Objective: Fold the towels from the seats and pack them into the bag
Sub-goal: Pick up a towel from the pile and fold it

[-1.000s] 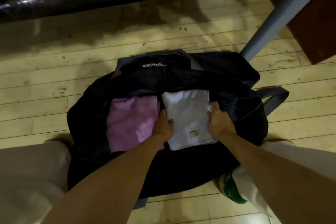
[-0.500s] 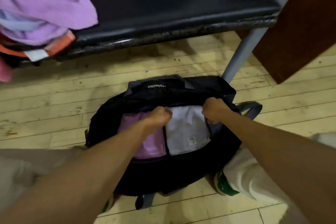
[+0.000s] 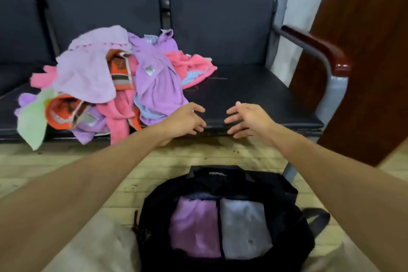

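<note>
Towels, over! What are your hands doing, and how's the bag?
Left hand and right hand open, empty, above seat edge. Towel pile unfolded on seat. Bag open, purple towel and white towel inside. Nothing blocking.

Blurred, unreadable white logo on bag (image 3: pixel 284 192)

Black seats (image 3: pixel 220 28), plank floor (image 3: pixel 66 161) (pale)

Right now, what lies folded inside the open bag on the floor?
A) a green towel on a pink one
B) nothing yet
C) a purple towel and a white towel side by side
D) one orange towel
C: the black bag holds a folded purple towel on the left and a folded white towel beside it.
</note>
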A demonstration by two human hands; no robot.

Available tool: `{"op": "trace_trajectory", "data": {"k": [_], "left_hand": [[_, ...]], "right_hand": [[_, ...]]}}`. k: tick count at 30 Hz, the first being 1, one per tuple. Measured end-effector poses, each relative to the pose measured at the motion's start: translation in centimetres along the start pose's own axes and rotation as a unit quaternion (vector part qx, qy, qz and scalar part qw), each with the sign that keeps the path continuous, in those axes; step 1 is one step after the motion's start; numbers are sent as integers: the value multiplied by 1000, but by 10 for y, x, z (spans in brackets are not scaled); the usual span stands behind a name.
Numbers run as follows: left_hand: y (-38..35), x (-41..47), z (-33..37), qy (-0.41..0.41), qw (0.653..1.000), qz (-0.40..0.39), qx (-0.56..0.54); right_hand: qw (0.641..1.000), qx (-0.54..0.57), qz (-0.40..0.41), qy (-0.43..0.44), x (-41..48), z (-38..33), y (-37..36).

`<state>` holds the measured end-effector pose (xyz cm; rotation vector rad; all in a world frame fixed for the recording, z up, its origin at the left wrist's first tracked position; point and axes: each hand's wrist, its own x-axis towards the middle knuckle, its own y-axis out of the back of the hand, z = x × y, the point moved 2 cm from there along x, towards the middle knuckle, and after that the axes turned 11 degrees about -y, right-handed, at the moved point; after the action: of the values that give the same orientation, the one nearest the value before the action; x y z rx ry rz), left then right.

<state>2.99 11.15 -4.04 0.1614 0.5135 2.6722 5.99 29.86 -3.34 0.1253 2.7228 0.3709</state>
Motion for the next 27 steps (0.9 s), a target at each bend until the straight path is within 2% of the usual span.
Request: {"op": "trace_trajectory", "data": {"k": [4,6,8,9,14,16,20,23,27], "left_hand": [[68,-7,6,-64,994,57,72],[95,-12,-3,-89,986,129,63],[118,-20,-19,-105,965,238,17],[127,-25,-25,-110,952,284,27],[175,-47,-47,-105,892,415,143],[184,-49,-58,-87,878,420,214],[188,-47,-73,-44,882,389,263],[190,-41,-78,-34,861,361,356],[190,-39,-74,-18,825,374,423]], "right_hand": [[997,24,-3,75,3,-48,-36],[994,37,-7,104,12,-65,-54],[991,64,-5,114,25,-77,-73],[991,78,-4,113,33,-82,-82],[989,85,-21,116,64,-92,-137],[992,63,-29,108,72,-91,-160],[994,15,-19,109,81,-85,-195],[994,-5,-9,113,79,-83,-201],[994,-17,-40,104,71,-86,-196]]}}
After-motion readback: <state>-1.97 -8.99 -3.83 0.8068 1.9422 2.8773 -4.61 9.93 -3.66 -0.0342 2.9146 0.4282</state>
